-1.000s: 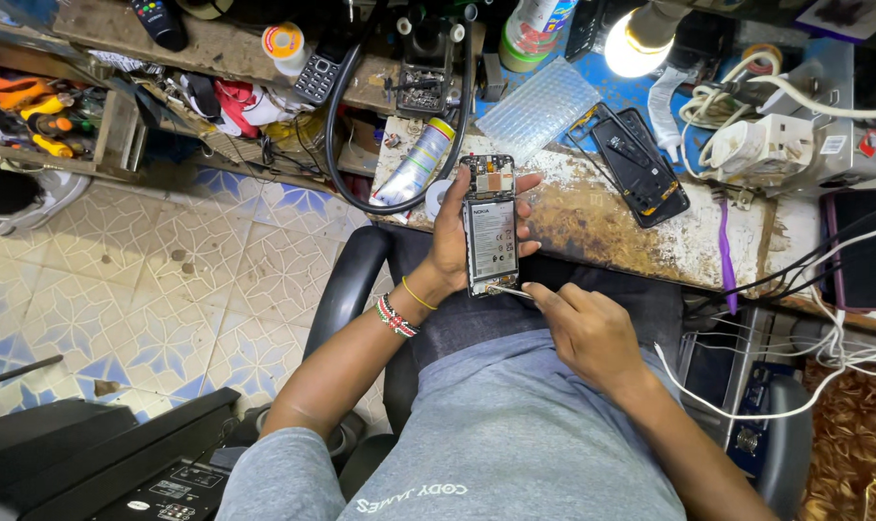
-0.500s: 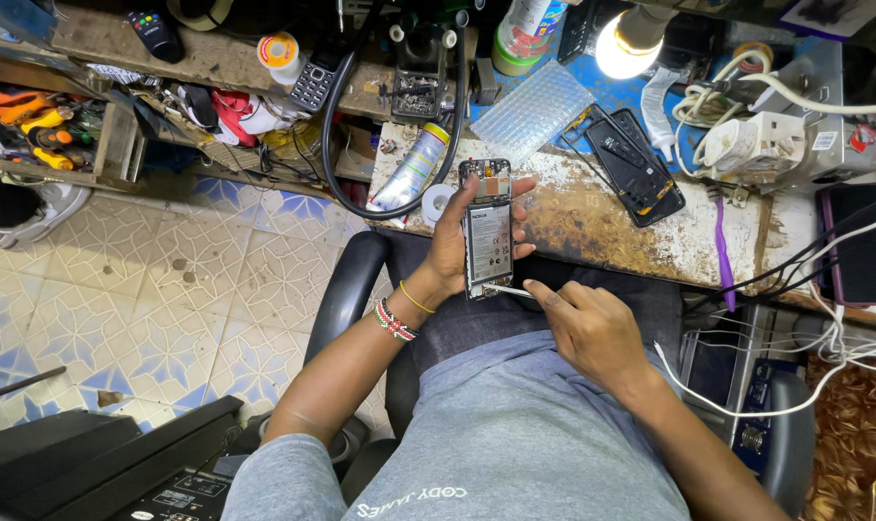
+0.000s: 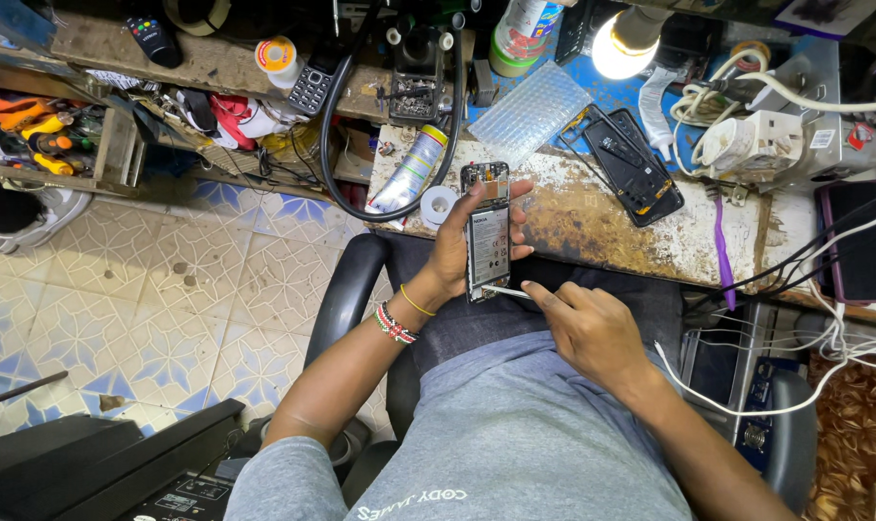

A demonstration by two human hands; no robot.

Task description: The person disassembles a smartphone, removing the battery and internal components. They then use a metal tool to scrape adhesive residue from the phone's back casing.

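a cluttered repair bench (image 3: 592,217) with a worn, rust-stained top is seen across the far side, with a patterned tile floor (image 3: 168,289) to the left and a black office chair (image 3: 346,289) below the seated person. a lit lamp bulb (image 3: 623,48) is set at the far right, beside a white power strip (image 3: 756,145) and tangled cables. a spare black phone frame (image 3: 626,169) is laid on the bench to the right, a clear bubble-textured sheet (image 3: 534,106) farther back, and a tube (image 3: 409,174) and a roll of tape (image 3: 440,205) at the left edge. screwdrivers with orange handles (image 3: 28,135) are stored on a shelf at far left.

an opened smartphone (image 3: 486,236), its back cover off and battery exposed, is held upright over the near bench edge, above the lap. it is gripped by the left hand (image 3: 457,251), the fingers wrapped round its right edge and the thumb on its left. a thin metal tool, tweezers or a pry pick (image 3: 506,289), is pinched in the closed fingers of the right hand (image 3: 592,328), its tip touching the phone's lower end.

the phone is judged to be light, stiff and fragile: exposed board and connectors are best left untouched, and it is best held by the side edges. the battery is judged easily punctured. the thin tool is judged slippery and best gripped near its tip.
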